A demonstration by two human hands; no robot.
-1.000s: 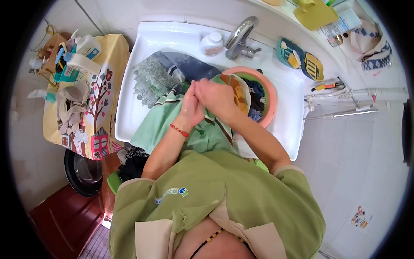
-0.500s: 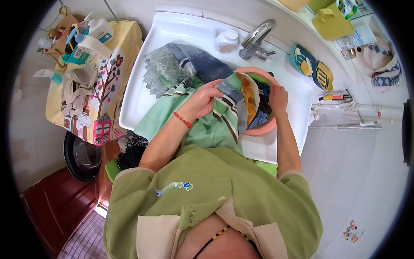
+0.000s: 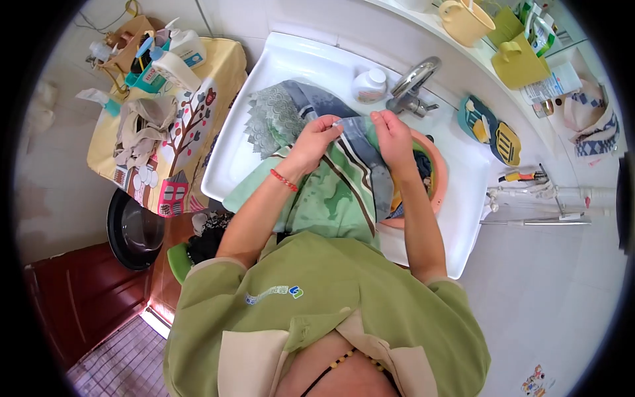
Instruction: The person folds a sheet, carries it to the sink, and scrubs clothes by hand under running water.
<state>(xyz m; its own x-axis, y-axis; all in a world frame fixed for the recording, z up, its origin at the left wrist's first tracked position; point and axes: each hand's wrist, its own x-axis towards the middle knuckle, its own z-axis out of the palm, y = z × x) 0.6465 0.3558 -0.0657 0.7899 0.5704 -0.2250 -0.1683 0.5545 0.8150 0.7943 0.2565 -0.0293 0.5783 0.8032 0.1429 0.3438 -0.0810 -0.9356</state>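
Observation:
A green, grey-blue and striped cloth [image 3: 336, 198] stretches between my hands over the front of the white sink [image 3: 221, 162]. My left hand [image 3: 314, 144], with a red bead bracelet at the wrist, pinches its upper edge. My right hand [image 3: 391, 140] grips the same edge farther right, fingers closed. Behind the cloth, grey lace [image 3: 270, 118] and a dark blue-grey fabric [image 3: 321, 100] lie in the sink. A pink basin [image 3: 435, 173] with clothes in it stands at the right, partly hidden by my right hand and forearm.
A white bottle [image 3: 369, 86] stands by the faucet [image 3: 413, 86]. At the left, a patterned cover [image 3: 218, 63] bears pump bottles [image 3: 175, 69] and a beige cloth [image 3: 142, 129]. Soap dishes [image 3: 477, 119] are at the right, below a shelf with cups [image 3: 466, 23].
My right hand has left the basin's rim and taken hold of the cloth's upper edge. The cloth is now spread wider between both hands. The camera view has shifted.

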